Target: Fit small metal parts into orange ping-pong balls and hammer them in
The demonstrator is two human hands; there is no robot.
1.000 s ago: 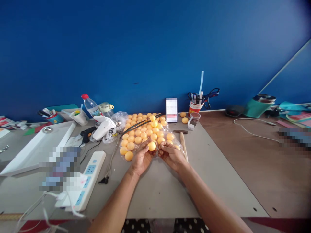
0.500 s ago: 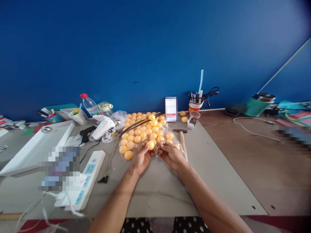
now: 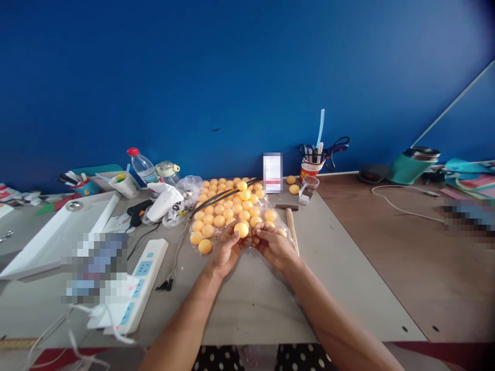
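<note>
An orange ping-pong ball [image 3: 242,230] is held in the fingers of my left hand [image 3: 227,248], in front of the clear bag. My right hand [image 3: 273,242] is close beside it on the right, thumb and fingertips pinched together; whatever they hold is too small to make out. Just beyond both hands lies a clear plastic bag [image 3: 198,244] filled with many orange ping-pong balls [image 3: 219,221]. Two dark strips [image 3: 220,196] lie across the bag. To the right of my right hand rests a hammer [image 3: 291,221] with a wooden handle.
At left are a white power strip [image 3: 145,278], a white tray [image 3: 77,226], a glue gun [image 3: 138,208] and a red-capped bottle [image 3: 141,165]. Behind the hammer stand a small clear cup [image 3: 310,183] and a red paper cup [image 3: 310,169] of pens. A green mug [image 3: 412,167] stands far right.
The ball in my left hand has shifted very slightly. My right hand keeps its pinch in nearly the same spot.
</note>
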